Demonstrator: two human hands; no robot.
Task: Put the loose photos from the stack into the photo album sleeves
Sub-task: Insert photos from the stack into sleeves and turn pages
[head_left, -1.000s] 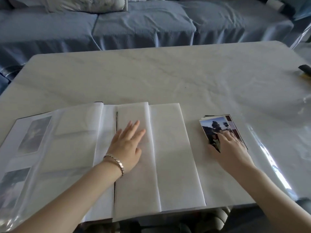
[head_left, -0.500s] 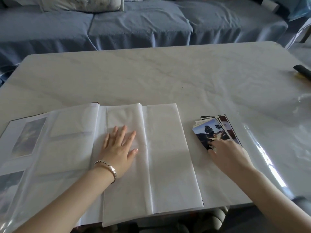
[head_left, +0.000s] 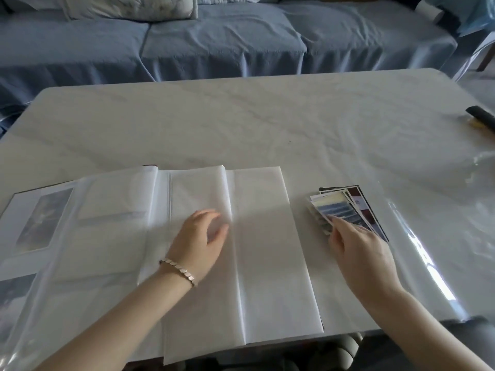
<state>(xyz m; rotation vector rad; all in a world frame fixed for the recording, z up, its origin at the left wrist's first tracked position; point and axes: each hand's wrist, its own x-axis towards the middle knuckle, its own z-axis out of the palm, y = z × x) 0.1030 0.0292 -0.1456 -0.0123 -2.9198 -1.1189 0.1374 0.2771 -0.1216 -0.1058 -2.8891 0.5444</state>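
Left hand [head_left: 199, 236]: resting loosely open on the album [head_left: 257, 250] page, gripping nothing.
Right hand [head_left: 359, 250]: touching the photo stack [head_left: 345, 207] at its near edge; hold unclear.
Table [head_left: 241, 124]: stretching wide beyond both.

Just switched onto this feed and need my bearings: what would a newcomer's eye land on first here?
The open album, spread along the near edge of the table, draws the eye first, with the left hand resting on its pale page. Just to its right lies a fanned stack of photos, the right hand touching its near end. Behind the table runs a blue sofa.
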